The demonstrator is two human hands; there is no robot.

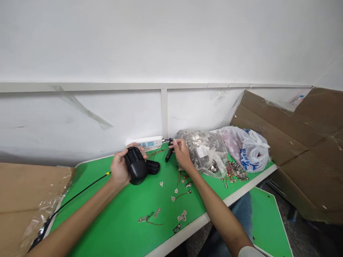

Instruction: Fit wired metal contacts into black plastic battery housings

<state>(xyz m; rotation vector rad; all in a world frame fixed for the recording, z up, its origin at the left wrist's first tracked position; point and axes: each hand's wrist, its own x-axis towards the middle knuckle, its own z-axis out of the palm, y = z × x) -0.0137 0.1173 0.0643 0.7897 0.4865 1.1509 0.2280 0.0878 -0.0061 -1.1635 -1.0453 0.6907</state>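
Currently, the left hand [119,167] curls its fingers around a black plastic tool grip [136,166], held above the green table [107,200]. The right hand [182,153] pinches what looks like a tiny metal terminal [174,140] between thumb and fingertips, just beside black pliers [169,150]. Several terminals on red wire [182,194] lie finished-looking across the tabletop, while a clear bag of loose terminals [200,150] sits full. Blue print on the white plastic bag [254,151] is unreadable.

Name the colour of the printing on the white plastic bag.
Blue, on the white plastic bag, best seen in the head view.
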